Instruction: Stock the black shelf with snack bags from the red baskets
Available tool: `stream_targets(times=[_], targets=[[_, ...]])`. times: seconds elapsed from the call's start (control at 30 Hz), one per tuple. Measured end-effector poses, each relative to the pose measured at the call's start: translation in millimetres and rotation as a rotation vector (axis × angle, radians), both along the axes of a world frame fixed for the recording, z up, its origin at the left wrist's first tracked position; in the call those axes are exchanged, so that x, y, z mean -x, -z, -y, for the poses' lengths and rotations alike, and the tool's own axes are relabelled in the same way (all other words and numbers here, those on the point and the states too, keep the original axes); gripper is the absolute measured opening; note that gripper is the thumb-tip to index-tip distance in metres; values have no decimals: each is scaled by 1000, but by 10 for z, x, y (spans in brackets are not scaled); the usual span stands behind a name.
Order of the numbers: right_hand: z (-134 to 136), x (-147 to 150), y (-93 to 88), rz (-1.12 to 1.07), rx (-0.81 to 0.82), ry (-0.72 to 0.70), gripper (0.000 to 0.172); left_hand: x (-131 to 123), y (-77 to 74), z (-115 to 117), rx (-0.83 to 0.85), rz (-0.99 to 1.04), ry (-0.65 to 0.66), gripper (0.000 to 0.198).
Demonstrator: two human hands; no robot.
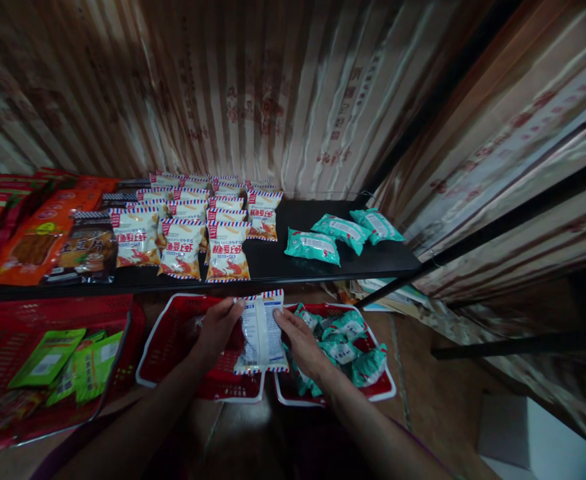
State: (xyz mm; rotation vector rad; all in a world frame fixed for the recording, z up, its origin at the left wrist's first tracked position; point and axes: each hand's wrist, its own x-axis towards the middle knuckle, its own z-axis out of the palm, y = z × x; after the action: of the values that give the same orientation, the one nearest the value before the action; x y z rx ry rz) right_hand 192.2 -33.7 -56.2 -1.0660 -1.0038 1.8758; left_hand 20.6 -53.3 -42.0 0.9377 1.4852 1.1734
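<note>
Between my two hands is a snack bag (263,337) with red, white and blue striped ends, its printed back and centre seam facing up. My left hand (221,328) pinches its upper left edge, and my right hand (297,337) grips the upper right edge. The bag hangs over the inner sides of two red baskets. Under my left arm, the middle basket (165,327) is mostly hidden inside. Below my right hand, the right basket (385,387) contains several teal snack bags (343,350). Matching striped snack bags (227,250) stand in rows on the black shelf (283,263) just beyond.
Three teal bags (343,230) lie at the shelf's right. Orange packets (43,233) and dark packets (90,247) fill its left. A larger red basket (117,347) at left contains green packets (93,363). A black shelf post (437,260) and white box (553,433) stand at right.
</note>
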Motion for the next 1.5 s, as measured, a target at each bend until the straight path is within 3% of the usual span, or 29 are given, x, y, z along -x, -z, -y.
stream_targets(times=[0.2, 0.3, 0.47, 0.67, 0.8, 1.17, 1.5], targets=[[87, -80, 1, -141, 123, -119, 47, -57, -102, -5, -42, 48, -198, 33], [193, -115, 8, -185, 220, -98, 55, -68, -162, -8, -51, 133, -278, 32], [400, -76, 49, -191, 322, 19, 38, -102, -230, -5, -50, 173, -355, 30], [441, 30, 56, -186, 394, 179, 38, -142, -229, -10, -80, 144, -333, 30], [399, 80, 18, -174, 402, 196, 36, -116, -215, -29, -122, 60, -329, 34], [381, 6, -72, -139, 306, 10, 43, 26, -328, -18, -257, 46, -338, 36], [403, 22, -58, -99, 245, -32, 41, 148, -354, 45, -260, 3, -303, 33]])
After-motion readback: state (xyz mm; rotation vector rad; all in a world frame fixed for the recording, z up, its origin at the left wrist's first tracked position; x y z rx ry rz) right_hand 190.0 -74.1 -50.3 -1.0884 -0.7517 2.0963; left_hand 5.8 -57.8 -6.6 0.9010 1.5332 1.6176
